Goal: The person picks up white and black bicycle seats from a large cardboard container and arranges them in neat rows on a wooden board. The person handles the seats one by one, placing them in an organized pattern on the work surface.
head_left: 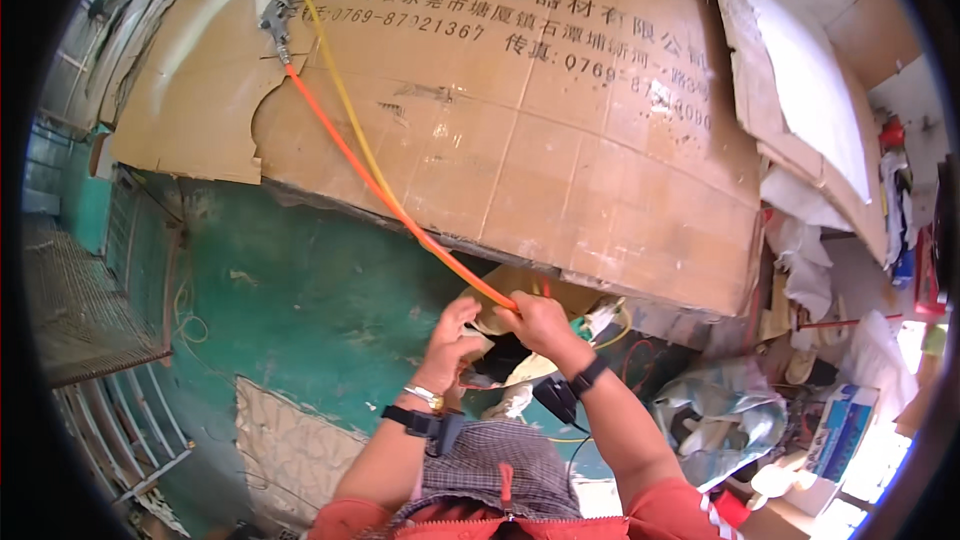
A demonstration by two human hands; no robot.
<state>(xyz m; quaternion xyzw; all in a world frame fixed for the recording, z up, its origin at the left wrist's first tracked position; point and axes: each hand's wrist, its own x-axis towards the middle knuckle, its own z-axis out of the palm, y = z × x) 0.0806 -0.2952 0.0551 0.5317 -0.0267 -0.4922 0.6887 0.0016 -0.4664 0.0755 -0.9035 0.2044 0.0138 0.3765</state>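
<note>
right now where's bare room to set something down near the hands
Bare green floor lies left of the left hand, between the grate and the cardboard. Right of the right hand it is crowded: bag, clutter.

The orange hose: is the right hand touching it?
Touching. In the head view the orange hose runs down into the right hand, whose fingers close around its end.

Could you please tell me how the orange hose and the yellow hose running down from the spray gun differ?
The orange hose is the thicker and brighter; the yellow hose is thinner and paler. The orange hose leaves the bottom of the spray gun's handle, the yellow hose near its top. The orange hose ends in the right hand; the yellow hose merges behind it lower down, its end unclear. Both cross the cardboard sheet diagonally.
</note>
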